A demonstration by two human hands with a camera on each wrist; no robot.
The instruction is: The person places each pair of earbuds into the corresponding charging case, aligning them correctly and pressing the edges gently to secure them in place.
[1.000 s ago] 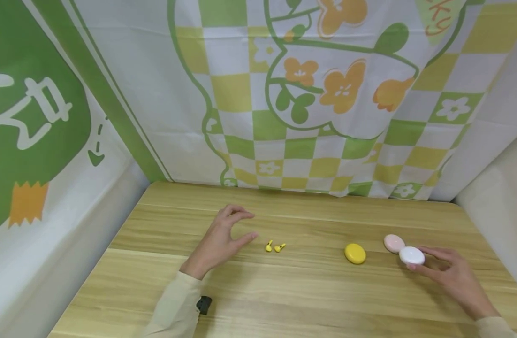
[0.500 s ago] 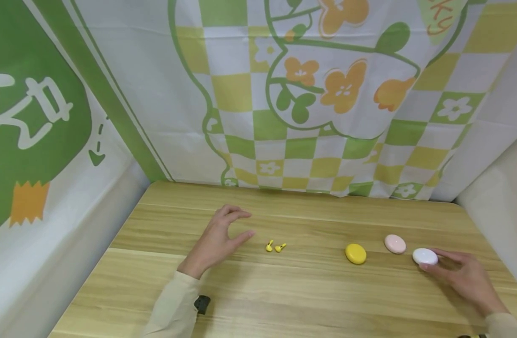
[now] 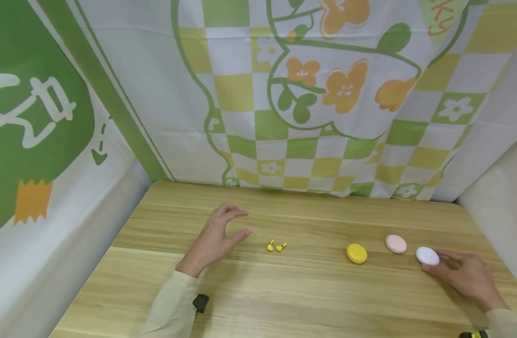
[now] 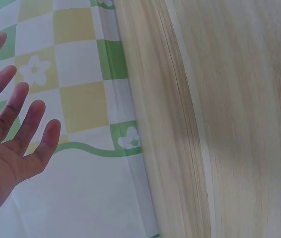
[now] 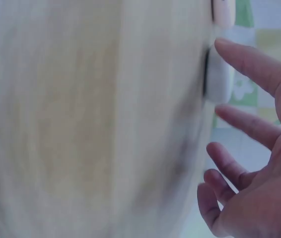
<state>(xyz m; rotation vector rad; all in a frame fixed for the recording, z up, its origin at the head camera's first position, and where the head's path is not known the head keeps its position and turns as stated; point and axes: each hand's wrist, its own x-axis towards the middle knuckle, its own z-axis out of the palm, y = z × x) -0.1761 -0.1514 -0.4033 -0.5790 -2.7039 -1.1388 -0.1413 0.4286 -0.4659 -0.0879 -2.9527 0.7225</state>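
Note:
Out at the right of the head view, my right hand point(image 3: 474, 277) holds a round white earbud case point(image 3: 427, 256) between thumb and index finger. The right wrist view shows the white case point(image 5: 219, 77) from the side, on the table, with thumb and index at its two ends and the other fingers loosely bent. My left hand point(image 3: 212, 237) hovers over the table, thumb and fingers apart, holding nothing. Two yellow earbuds point(image 3: 277, 246) lie just right of it. A round yellow case point(image 3: 356, 253) and a pink one point(image 3: 396, 244) rest left of the white one.
The wooden table point(image 3: 309, 300) ends at the back against a checked, flowered cloth point(image 3: 300, 150). White fabric walls close off both sides. A dark wrist strap point(image 3: 201, 303) shows at the left sleeve.
My right hand has moved right with the white case, away from the pink one; a gap now separates them. My left hand has drifted slightly left, away from the earbuds.

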